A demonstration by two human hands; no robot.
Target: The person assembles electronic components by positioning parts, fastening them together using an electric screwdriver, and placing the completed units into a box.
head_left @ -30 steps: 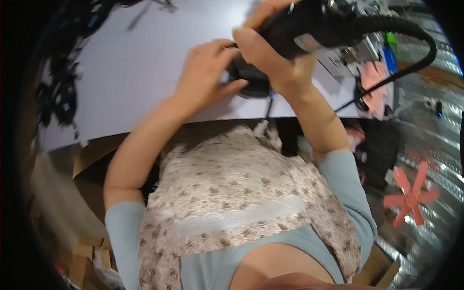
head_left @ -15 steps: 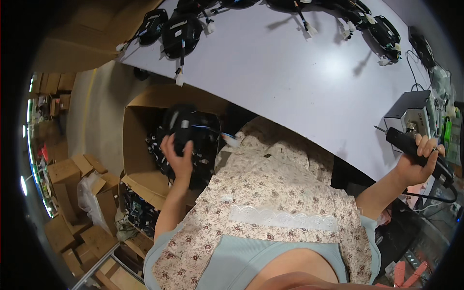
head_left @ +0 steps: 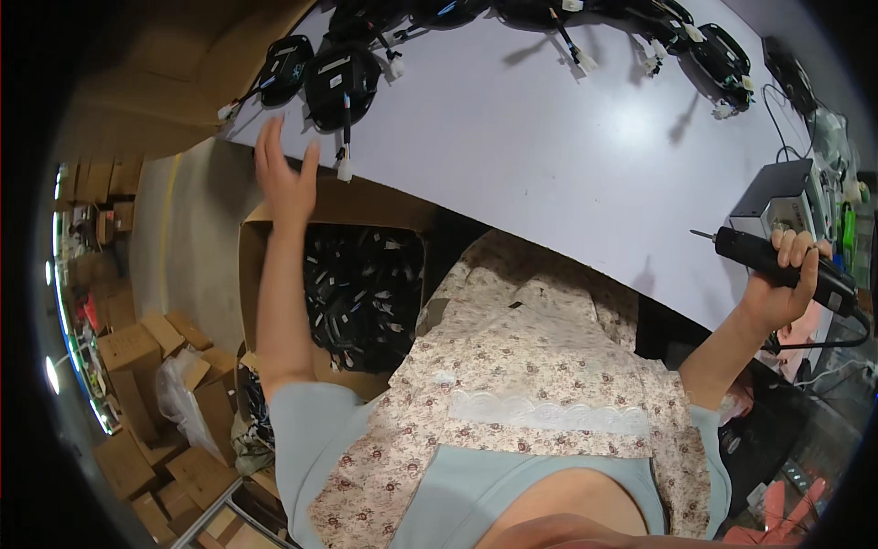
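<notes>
My left hand (head_left: 287,174) reaches over the left edge of the white table, fingers apart and nothing in it. Just beyond its fingertips lie two black oval housings: a smaller one (head_left: 284,70) and a larger one (head_left: 341,88), whose cable ends in a white connector. At the right, my right hand (head_left: 788,277) is wrapped round a black electric screwdriver (head_left: 757,255), its bit pointing left above the table. Below my left forearm, a cardboard box (head_left: 253,274) holds a heap of black parts (head_left: 366,297) with small white connectors.
More black housings (head_left: 540,11) with cables line the table's far edge. A grey metal box (head_left: 773,197) stands by the screwdriver, whose cord loops at the right. Cardboard boxes (head_left: 128,352) are piled on the floor at left. A large carton (head_left: 165,73) rises at upper left.
My left hand has let go of the black housing it held over the box and moved up to the table edge. My right hand still grips the screwdriver, shifted slightly left.
</notes>
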